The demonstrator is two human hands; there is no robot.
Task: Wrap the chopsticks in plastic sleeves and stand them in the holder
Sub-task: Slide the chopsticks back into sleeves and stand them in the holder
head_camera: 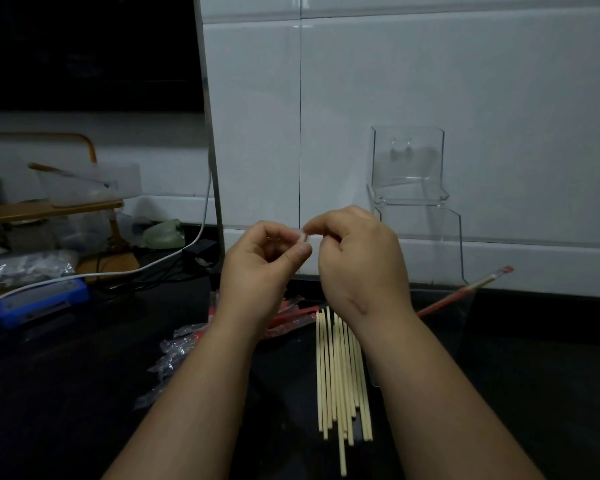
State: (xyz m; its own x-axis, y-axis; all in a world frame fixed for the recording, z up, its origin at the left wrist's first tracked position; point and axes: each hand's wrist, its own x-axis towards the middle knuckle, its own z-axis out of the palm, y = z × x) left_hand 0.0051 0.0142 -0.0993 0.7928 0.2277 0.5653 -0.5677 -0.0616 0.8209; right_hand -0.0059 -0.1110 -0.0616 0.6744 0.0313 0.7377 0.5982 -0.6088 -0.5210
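Observation:
Both hands are raised above the black counter and meet over a small clear plastic sleeve end [303, 235]. My left hand [262, 268] pinches it from the left and my right hand [359, 261] pinches it from the right. Below them lies a bundle of several bare pale wooden chopsticks [340, 375]. A heap of red-and-clear plastic sleeves [288, 315] lies under my left wrist, more crumpled ones [174, 355] further left. A clear acrylic holder [416, 202] stands against the white tiled wall. One sleeved chopstick pair [465, 292] leans at the holder's foot.
To the left are a blue device [39, 301], white cable [174, 254], a wooden rack with plastic containers [84, 188] and silver bags [18, 268]. A metal post [210, 140] rises behind my left hand. Black counter [534, 375] stretches to the right.

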